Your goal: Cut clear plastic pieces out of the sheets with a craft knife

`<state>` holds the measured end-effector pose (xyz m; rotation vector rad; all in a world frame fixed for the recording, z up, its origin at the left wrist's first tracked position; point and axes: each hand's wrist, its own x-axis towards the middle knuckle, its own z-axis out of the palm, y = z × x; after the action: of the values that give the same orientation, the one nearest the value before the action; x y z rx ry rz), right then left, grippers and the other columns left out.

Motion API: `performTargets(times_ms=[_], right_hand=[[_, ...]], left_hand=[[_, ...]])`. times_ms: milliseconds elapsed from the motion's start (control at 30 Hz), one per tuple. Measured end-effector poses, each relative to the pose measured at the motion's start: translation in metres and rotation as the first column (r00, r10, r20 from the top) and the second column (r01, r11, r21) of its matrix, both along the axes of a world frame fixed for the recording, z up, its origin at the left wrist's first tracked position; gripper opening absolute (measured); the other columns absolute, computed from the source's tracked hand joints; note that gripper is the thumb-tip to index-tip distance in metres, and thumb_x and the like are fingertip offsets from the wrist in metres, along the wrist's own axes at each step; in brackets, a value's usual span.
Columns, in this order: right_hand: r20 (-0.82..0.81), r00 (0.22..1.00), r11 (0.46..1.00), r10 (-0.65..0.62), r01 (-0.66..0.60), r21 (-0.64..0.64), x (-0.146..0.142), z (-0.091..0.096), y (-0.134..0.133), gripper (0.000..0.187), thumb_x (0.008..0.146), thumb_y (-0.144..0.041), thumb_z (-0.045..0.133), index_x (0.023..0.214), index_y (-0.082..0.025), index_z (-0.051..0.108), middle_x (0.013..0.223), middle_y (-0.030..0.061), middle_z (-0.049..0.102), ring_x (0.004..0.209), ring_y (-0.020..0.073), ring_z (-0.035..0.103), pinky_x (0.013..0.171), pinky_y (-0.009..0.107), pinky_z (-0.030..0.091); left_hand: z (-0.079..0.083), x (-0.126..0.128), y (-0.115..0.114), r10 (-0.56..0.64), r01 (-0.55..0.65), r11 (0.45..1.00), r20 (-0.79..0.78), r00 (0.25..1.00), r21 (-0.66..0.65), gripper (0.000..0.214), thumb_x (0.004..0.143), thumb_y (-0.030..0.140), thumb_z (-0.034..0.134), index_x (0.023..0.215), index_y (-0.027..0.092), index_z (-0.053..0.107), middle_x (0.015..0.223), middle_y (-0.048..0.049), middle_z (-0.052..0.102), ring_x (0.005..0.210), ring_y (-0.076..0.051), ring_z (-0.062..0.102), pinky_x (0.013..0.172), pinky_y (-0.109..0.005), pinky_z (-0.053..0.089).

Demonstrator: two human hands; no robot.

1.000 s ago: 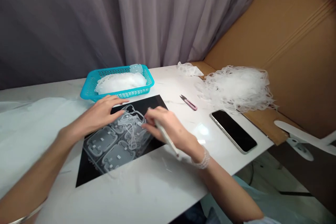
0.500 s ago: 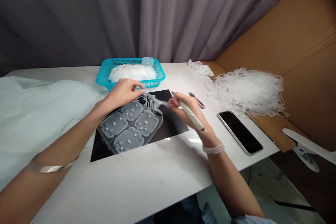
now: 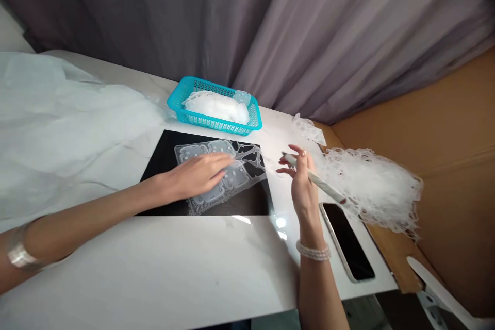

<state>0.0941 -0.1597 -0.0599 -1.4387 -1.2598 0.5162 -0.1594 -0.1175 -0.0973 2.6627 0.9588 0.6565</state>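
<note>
A translucent sheet [image 3: 236, 176] of rounded-square pieces with small holes lies on a black mat [image 3: 158, 157]. From its upper right, a loose openwork strip [image 3: 251, 157] spreads to the mat's edge. My left hand [image 3: 203, 175] rests flat over the middle of the sheet, fingers stretched out, hiding part of the pieces. Right of the mat, my right hand [image 3: 303, 180] is raised, with a pale pen-like tool [image 3: 325, 185] held between thumb and fingers. Its dark tip points up and left, and the other fingers are loosely spread.
Behind the mat stands a blue basket [image 3: 176, 102] with white pieces inside. A heap of lacy white scraps [image 3: 375, 185] lies at the right, beside a cardboard wall [image 3: 444, 149]. A phone [image 3: 350, 242] lies near my right wrist. White film [image 3: 69, 139] covers the table's left.
My left hand has let go of the openwork strip and now lies flat on the sheet. My right hand has come off the strip and moved right with the pen-like tool. The view has tilted.
</note>
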Motion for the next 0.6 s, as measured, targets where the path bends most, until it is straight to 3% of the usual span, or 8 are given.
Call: performTargets(times_ms=[100, 233, 467, 600], right_hand=[[-0.091, 0.981, 0.980, 0.169, -0.177, -0.087, -0.030, -0.001, -0.007, 0.041, 0.097, -0.055, 0.046, 0.121, -0.024, 0.057, 0.096, 0.0042, 0.062, 0.081, 0.0179, 0.067, 0.069, 0.032, 0.057], [-0.083, 0.946, 0.911, 0.314, -0.325, -0.254, -0.058, -0.009, -0.015, 0.044, 0.095, -0.056, 0.052, 0.111, -0.017, 0.065, 0.080, 0.0047, 0.068, 0.070, 0.0192, 0.068, 0.069, 0.034, 0.058], [0.093, 0.889, 0.824, 0.448, -0.370, -0.428, -0.071, -0.015, -0.018, 0.037, 0.088, -0.049, 0.065, 0.103, -0.017, 0.076, 0.079, 0.0062, 0.075, 0.080, 0.0239, 0.071, 0.075, 0.035, 0.056], [0.217, 0.847, 0.830, 0.485, -0.368, -0.419, -0.072, -0.015, -0.020, 0.034, 0.093, -0.046, 0.059, 0.098, -0.019, 0.078, 0.082, 0.0054, 0.075, 0.079, 0.0219, 0.069, 0.075, 0.033, 0.052]], left_hand=[[-0.017, -0.023, -0.030, -0.004, 0.011, 0.998, -0.109, 0.994, 0.067, 0.043, 0.101, 0.025, 0.043, 0.141, 0.016, 0.053, 0.150, -0.0126, 0.051, 0.142, -0.026, 0.044, 0.120, -0.044, 0.030], [-0.025, -0.024, -0.045, 0.026, -0.010, 0.992, -0.119, 0.993, 0.126, 0.039, 0.102, 0.026, 0.042, 0.136, 0.013, 0.056, 0.147, -0.0156, 0.053, 0.142, -0.029, 0.044, 0.119, -0.048, 0.028], [-0.024, -0.024, -0.055, 0.069, -0.004, 0.950, -0.198, 0.978, 0.312, 0.031, 0.100, 0.027, 0.049, 0.123, 0.013, 0.062, 0.134, -0.0176, 0.064, 0.127, -0.033, 0.058, 0.109, -0.051, 0.039], [-0.019, -0.026, -0.058, 0.065, 0.015, 0.944, -0.232, 0.971, 0.330, 0.030, 0.098, 0.026, 0.052, 0.123, 0.012, 0.062, 0.134, -0.0172, 0.064, 0.126, -0.034, 0.058, 0.107, -0.051, 0.042]])
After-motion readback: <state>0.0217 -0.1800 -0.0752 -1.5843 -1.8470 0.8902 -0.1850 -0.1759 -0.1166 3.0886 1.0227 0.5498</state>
